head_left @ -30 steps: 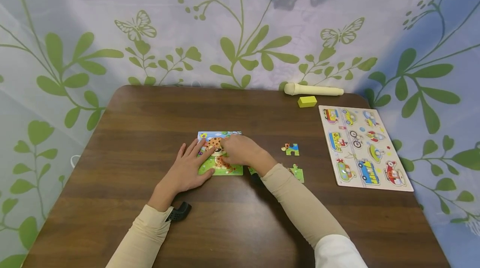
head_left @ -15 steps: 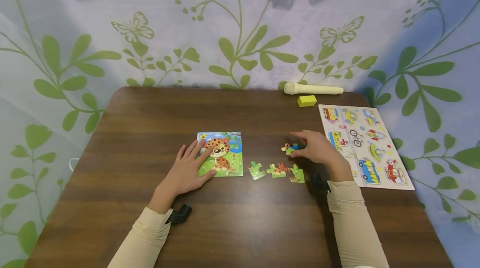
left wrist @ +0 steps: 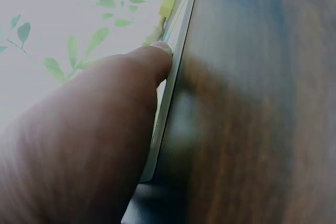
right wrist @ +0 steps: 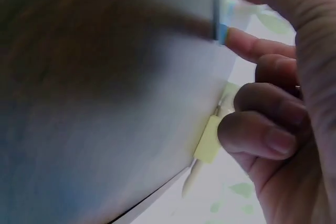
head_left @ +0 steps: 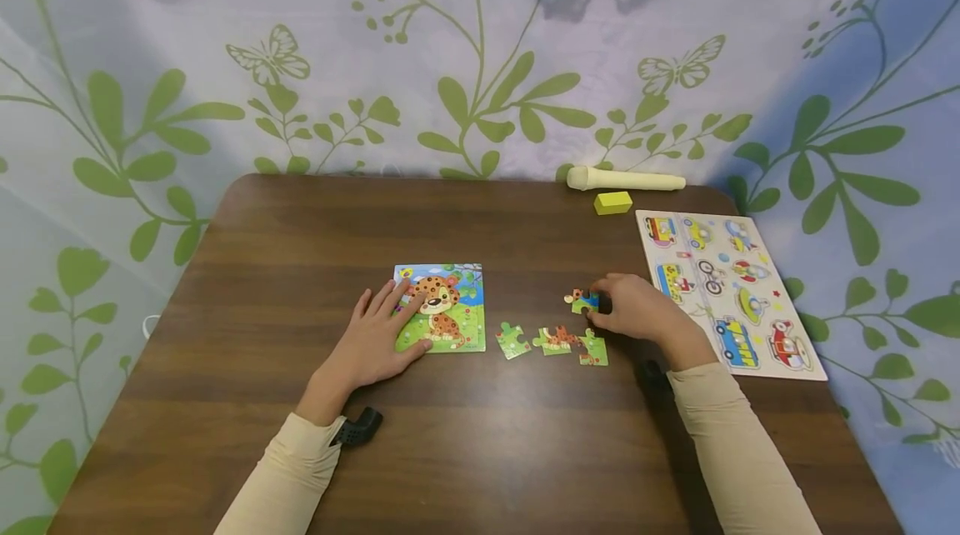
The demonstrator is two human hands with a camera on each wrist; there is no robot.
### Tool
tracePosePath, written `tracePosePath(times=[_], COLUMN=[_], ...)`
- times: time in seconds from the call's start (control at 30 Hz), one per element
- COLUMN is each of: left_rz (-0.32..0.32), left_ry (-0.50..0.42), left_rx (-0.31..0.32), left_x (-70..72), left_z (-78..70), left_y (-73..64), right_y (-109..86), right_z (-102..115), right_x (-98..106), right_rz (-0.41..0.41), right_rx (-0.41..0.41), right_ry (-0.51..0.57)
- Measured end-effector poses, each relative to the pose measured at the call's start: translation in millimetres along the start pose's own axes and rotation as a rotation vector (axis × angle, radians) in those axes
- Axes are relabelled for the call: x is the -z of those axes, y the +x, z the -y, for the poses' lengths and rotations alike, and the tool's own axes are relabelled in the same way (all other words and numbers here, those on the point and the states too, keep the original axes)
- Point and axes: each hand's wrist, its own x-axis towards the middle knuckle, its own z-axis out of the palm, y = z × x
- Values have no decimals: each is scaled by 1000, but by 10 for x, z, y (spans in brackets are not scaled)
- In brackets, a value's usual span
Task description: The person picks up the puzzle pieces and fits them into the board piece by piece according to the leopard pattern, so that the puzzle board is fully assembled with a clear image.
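My left hand [head_left: 377,337] lies with straight fingers on the left side of a square leopard jigsaw puzzle [head_left: 471,318]. In the left wrist view the thumb [left wrist: 126,82] rests along the puzzle's edge. My right hand [head_left: 645,314] pinches the right end of a jigsaw piece [head_left: 579,299] with blue and orange on it, between thumb and index finger. The other fingers [right wrist: 262,135] are curled in the right wrist view. Loose on the table in front of it lie a green piece [head_left: 513,341], a leopard-patterned piece [head_left: 556,340] and another green piece [head_left: 594,349].
A wooden peg board with vehicle pictures [head_left: 708,302] lies at the right, close to my right hand. Farther back are a yellow block [head_left: 613,202] and a cream toy microphone [head_left: 628,179]. A patterned curtain [head_left: 480,43] stands behind the brown table [head_left: 480,452].
My right hand left the leopard puzzle, swung right to the loose pieces, and now pinches the blue and orange one. The left hand stays in place.
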Motion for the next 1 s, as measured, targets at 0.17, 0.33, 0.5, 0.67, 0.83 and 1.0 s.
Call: tracePosePath(times=[0.17, 0.33, 0.5, 0.67, 0.83, 1.0], left_rz=[-8, -12, -12, -10, -15, -16], left_ry=[-3, -8, -7, -3, -15, -11], left_rx=[-1, -5, 7, 9, 9, 1], left_x=[-1, -14, -8, 3, 7, 7], left_z=[5, 1, 9, 15, 8, -3], left_y=[11, 19, 12, 5, 0, 4], right_y=[23, 5, -9, 27, 54, 62], right_z=[23, -28, -66, -39, 5, 11], right_x=[-13, -12, 31, 64, 78, 36], right_rz=[-20, -42, -12, 43, 52, -7], right_rx=[12, -5, -61, -55, 6, 15], right_ry=[-40, 4, 41, -4, -87, -85])
